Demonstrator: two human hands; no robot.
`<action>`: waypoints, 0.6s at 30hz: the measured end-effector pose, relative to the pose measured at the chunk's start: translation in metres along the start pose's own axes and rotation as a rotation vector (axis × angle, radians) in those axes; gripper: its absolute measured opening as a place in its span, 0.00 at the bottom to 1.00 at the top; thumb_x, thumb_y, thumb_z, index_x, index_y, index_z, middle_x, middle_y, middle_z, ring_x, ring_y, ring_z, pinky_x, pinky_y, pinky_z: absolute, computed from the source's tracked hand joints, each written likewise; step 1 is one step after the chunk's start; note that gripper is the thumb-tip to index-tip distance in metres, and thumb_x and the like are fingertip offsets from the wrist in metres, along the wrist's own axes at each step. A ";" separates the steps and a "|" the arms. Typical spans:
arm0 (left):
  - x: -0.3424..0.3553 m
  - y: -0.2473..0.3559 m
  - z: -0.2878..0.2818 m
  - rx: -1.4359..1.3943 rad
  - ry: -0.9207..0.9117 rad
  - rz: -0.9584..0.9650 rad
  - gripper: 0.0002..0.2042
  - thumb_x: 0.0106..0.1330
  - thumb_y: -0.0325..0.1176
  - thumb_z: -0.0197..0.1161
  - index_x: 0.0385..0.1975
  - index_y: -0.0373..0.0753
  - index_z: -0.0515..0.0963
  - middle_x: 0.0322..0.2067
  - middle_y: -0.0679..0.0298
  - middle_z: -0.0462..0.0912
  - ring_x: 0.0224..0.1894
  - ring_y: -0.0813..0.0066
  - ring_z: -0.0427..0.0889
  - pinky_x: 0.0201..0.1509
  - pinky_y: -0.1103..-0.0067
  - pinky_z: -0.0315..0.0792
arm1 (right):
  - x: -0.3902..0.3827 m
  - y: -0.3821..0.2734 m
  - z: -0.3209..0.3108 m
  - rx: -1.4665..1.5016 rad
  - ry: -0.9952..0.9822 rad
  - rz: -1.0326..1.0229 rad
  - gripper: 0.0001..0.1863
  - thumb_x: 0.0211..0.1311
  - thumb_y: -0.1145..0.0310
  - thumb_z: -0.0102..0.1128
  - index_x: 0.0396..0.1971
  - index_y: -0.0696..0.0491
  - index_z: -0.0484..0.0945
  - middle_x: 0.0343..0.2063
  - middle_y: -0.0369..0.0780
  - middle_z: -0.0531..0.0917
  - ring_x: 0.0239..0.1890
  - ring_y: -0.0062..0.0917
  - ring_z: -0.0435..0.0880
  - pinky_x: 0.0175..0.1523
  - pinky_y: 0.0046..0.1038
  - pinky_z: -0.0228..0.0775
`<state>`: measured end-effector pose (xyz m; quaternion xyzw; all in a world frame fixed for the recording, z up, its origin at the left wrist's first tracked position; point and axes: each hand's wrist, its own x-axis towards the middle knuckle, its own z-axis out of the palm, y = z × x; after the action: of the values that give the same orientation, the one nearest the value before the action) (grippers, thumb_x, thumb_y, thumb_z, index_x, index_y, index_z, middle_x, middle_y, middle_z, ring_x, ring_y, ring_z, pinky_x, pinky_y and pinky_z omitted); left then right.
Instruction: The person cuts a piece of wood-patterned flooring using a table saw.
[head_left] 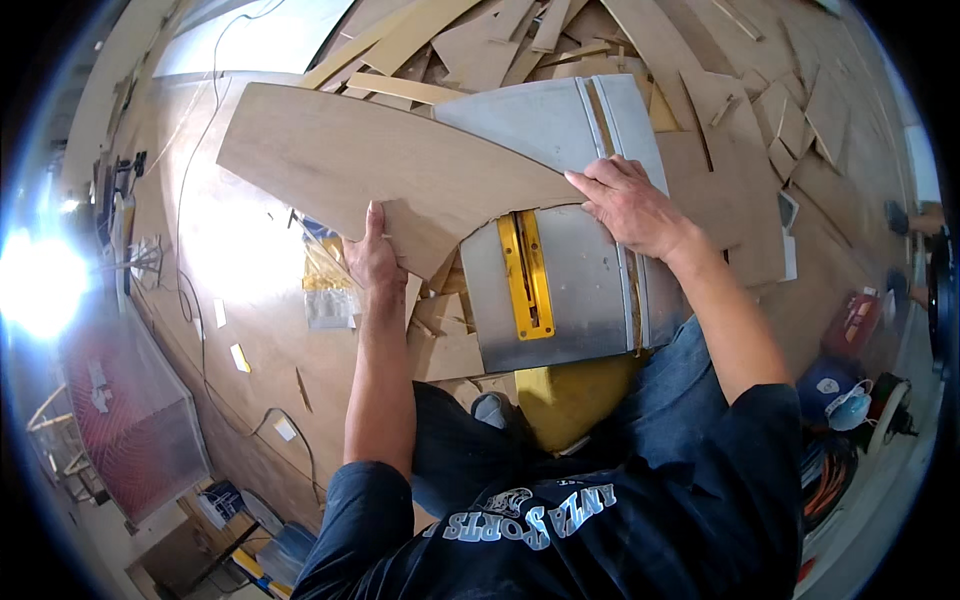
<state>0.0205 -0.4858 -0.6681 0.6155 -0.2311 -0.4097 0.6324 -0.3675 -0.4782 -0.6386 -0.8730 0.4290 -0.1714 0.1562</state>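
Note:
A brown plywood panel (330, 150) with curved edges lies across a small table saw (585, 290) and reaches out past it to the left. My left hand (374, 255) grips the panel's near edge, thumb on top, to the left of the saw. At the panel's narrow right tip, my right hand (635, 205) pinches it with fingers closed, above the grey metal top. A yellow insert plate (526, 290) with a long slot is set in that top, and the panel covers its far end. The saw's yellow body (570, 400) stands between my legs.
Many wood offcuts (480, 50) are piled beyond the saw and to the right. A thin cord (203, 340) winds over the floor at left, near a clear plastic bag (328, 300). A bright lamp (42, 290) glares far left. A red box (855, 320) and a mask (850, 408) sit at right.

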 end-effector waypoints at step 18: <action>0.008 0.004 -0.006 -0.073 -0.024 0.015 0.31 0.70 0.32 0.75 0.67 0.29 0.66 0.56 0.52 0.80 0.53 0.61 0.84 0.55 0.67 0.85 | 0.008 -0.012 0.000 -0.082 -0.070 0.054 0.25 0.74 0.63 0.61 0.67 0.54 0.77 0.53 0.38 0.76 0.59 0.34 0.74 0.69 0.40 0.68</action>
<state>0.0307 -0.4889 -0.6670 0.5851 -0.2281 -0.4207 0.6547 -0.3546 -0.4776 -0.6327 -0.8722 0.4535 -0.1185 0.1397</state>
